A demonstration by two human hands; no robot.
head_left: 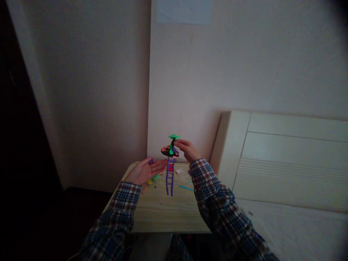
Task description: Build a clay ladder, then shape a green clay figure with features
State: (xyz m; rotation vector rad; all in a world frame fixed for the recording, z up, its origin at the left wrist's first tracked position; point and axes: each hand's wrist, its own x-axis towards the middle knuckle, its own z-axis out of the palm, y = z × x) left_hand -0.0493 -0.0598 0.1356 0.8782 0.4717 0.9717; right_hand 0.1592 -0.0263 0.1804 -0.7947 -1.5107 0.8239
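Note:
My right hand (189,149) pinches the dark trunk of a small clay model (170,151), holding it up above the table. The model has a green leafy top, a dark boat-shaped base with pink edging, and green and purple bits. A purple clay ladder (170,177) hangs below the base; where it joins is hard to make out. My left hand (146,171) lies palm up to the left, its fingers stretched toward the model's underside. A small purple clay lump (151,160) sits at its thumb, apparently held against the index finger.
The light wooden table (163,215) carries green and yellow clay pieces (153,178), a red piece (170,167), a white scrap (178,171) and a blue stick-like tool (186,188). A wall rises behind it. To the right stands a cream headboard (285,159) with a bed.

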